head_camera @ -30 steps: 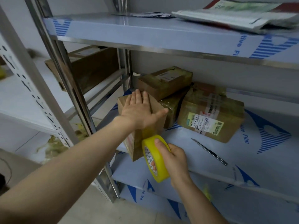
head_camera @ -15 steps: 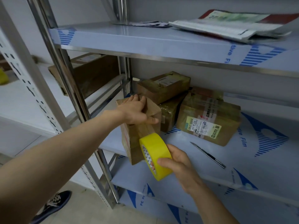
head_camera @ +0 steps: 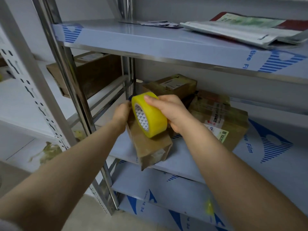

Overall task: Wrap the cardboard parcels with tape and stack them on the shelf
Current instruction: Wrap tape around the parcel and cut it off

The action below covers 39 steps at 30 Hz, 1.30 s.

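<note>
A brown cardboard parcel (head_camera: 150, 146) stands on end at the front edge of the middle shelf (head_camera: 186, 165). My left hand (head_camera: 122, 113) grips the parcel's upper left side, its fingers partly hidden behind the tape roll. My right hand (head_camera: 168, 110) holds a yellow tape roll (head_camera: 149, 116) over the parcel's top, fingers on the roll's outer face. Behind them lie taped parcels: a large one with labels (head_camera: 221, 120) and a smaller one on top at the back (head_camera: 171, 84).
A steel upright post (head_camera: 66, 90) stands left of the parcel. The upper shelf (head_camera: 150, 42) carries flat plastic mailer bags (head_camera: 246, 29). A large open carton (head_camera: 93, 74) sits on the neighbouring rack to the left. A lower shelf (head_camera: 166, 189) lies below.
My right hand lifted the tape roll from the parcel's lower front up over its top. My left hand slid from the top face to the upper left side. The knife on the shelf is now hidden.
</note>
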{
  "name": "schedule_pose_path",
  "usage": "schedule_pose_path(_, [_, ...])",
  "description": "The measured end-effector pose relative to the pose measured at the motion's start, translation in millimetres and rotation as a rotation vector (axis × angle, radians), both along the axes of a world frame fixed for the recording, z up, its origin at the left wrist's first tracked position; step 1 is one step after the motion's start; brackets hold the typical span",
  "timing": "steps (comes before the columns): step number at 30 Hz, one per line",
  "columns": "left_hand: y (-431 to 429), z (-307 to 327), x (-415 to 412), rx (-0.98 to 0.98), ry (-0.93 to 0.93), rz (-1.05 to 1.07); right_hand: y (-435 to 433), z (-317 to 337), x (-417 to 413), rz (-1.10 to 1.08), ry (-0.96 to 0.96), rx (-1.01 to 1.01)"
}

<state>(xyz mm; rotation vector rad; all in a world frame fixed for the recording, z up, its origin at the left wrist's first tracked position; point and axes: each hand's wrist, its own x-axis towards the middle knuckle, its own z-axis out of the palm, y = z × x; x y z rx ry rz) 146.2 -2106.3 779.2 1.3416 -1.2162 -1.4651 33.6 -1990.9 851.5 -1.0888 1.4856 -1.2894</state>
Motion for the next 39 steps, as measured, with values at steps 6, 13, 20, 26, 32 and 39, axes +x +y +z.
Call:
schedule_pose_path(6, [-14.7, -33.1, 4.9, -0.055, 0.074, 0.001, -39.3, -13.2, 1.6, -0.122, 0.004, 0.094])
schedule_pose_path(13, [-16.5, -39.2, 0.2, -0.210, -0.142, -0.023, -24.1, -20.3, 0.5, -0.092, -0.161, 0.097])
schedule_pose_path(20, [-13.0, -37.5, -1.0, -0.256, -0.183, -0.028, 51.6, -4.3, -9.7, -0.034, -0.023, 0.095])
schedule_pose_path(26, [-12.0, -36.8, -4.0, -0.229, -0.155, -0.007, 103.7, -12.8, -8.8, -0.025, 0.066, 0.117])
schedule_pose_path(32, [-10.9, -38.7, -6.6, -0.210, -0.084, 0.019, 114.0, -47.0, -2.8, -0.123, -0.007, 0.142])
schedule_pose_path(39, [-9.1, -38.8, -8.2, -0.195, -0.017, 0.049, 119.6, -80.8, 5.4, -0.197, -0.040, 0.153])
